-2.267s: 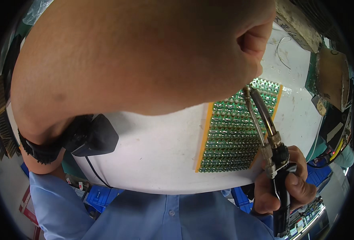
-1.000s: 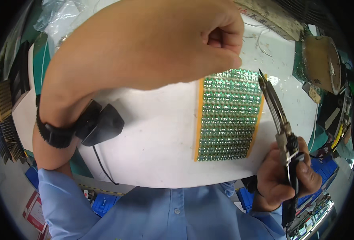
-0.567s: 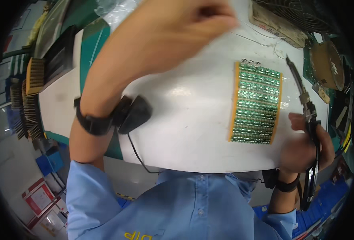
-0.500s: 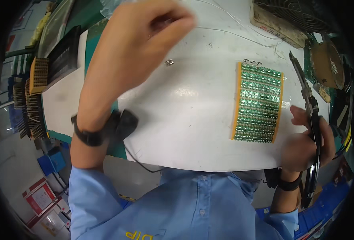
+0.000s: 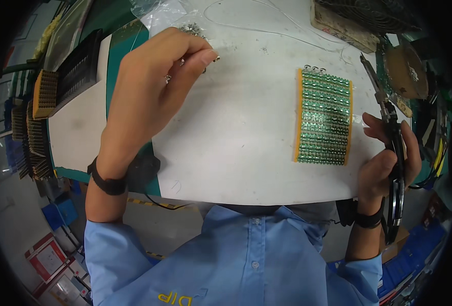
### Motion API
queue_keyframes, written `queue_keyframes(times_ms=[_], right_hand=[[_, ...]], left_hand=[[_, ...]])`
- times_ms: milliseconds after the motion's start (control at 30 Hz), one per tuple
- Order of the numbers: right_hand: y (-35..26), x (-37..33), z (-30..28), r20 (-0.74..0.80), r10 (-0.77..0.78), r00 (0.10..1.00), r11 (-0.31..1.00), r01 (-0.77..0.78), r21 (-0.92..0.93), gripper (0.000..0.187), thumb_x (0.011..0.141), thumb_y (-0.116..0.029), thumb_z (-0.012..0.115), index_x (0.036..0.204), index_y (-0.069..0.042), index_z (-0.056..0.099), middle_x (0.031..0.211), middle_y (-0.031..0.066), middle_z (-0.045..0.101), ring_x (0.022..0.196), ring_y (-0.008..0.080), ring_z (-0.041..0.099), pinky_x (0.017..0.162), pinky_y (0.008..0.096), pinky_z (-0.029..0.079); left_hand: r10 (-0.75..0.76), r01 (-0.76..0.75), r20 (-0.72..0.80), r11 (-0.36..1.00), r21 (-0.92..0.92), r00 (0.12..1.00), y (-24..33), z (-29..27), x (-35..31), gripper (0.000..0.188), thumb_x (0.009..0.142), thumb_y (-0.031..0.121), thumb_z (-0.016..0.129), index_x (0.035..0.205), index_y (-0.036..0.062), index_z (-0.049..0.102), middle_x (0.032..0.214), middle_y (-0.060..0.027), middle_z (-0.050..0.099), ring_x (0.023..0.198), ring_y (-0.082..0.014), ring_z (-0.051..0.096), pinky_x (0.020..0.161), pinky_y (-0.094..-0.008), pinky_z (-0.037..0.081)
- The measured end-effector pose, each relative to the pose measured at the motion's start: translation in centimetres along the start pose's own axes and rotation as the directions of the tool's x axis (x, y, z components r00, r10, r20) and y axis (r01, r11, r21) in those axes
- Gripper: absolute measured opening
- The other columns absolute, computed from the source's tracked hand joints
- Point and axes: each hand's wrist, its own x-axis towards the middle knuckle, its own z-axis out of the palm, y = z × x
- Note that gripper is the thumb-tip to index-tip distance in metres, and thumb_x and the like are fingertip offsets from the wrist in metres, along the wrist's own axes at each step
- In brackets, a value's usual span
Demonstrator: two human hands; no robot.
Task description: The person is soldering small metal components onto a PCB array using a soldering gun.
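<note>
Counter [image 5: 221, 153]: white top with a green edge [image 5: 114, 66] showing along its left side.
Green board panel [image 5: 324, 120]: flat on the right half of the counter, an orange strip along its left side and another along its right.
Metal pieces [image 5: 314, 69]: three in a short row at the panel's far edge, toward its left corner.
Left hand [image 5: 152, 81]: raised over the far left of the counter, thumb and forefinger pinched on a small shiny part [image 5: 216, 58].
Pile of small metal parts [image 5: 194, 30]: just beyond the left hand, near a clear plastic bag [image 5: 159, 14].
Right hand [image 5: 375, 171]: wrapped round the black handle of a soldering iron [image 5: 397, 173], right of the panel; its tip points far, clear of the board.
Thin wire [image 5: 287, 19]: loosely curved across the far side.
Black slotted rack [image 5: 80, 69]: far left.
</note>
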Motion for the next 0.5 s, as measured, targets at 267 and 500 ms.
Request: queue_keyframes(times_ms=[267,500], right_hand=[[-0.1,0.6,0.1,0.094,-0.101,0.99,0.991,0.108,-0.083,0.057,0.102,-0.044,0.043,0.132,0.004,0.037,0.092,0.0295,0.069,0.082,0.0338,0.072,0.066,0.0367,0.06],[0.1,0.5,0.5,0.072,-0.076,0.994,0.995,0.08,-0.06,0.059,0.101,-0.045,0.043,0.133,0.005,0.036,0.092,0.0296,0.069,0.085,0.0354,0.072,0.067,0.0379,0.061]], left_hand=[[-0.217,0.146,-0.133,0.9,-0.41,0.967,-0.6,-0.2,-0.5,0.022,0.09,0.002,0.064,0.112,0.0021,0.067,0.096,-0.0034,0.066,0.077,-0.0057,0.053,0.067,-0.0211,0.043],[-0.078,0.08,0.053,0.996,-0.033,0.996,-0.6,0.8,-0.7,0.011,0.083,0.007,0.07,0.092,0.0011,0.067,0.082,-0.0086,0.062,0.067,-0.024,0.058,0.062,-0.0341,0.047]])
